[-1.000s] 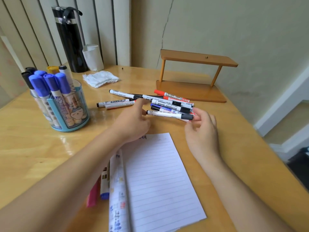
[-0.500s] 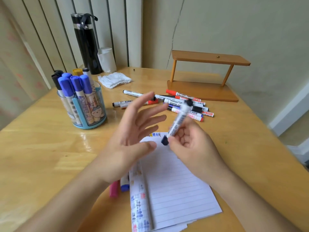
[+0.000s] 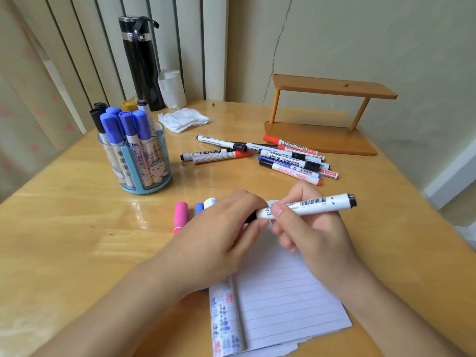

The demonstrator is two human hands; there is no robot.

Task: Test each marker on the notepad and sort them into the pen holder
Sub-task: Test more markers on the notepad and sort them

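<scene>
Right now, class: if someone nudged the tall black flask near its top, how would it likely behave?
The black flask stands tall and narrow, so a high push would probably tip it rather than slide it. Its glossy body looks slippery; the strap at its lid likely gives a surer hold.

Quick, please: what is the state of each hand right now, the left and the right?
Left hand: closed, pinching the dark end of the white marker.
Right hand: closed, gripping the barrel of the same marker.
</scene>
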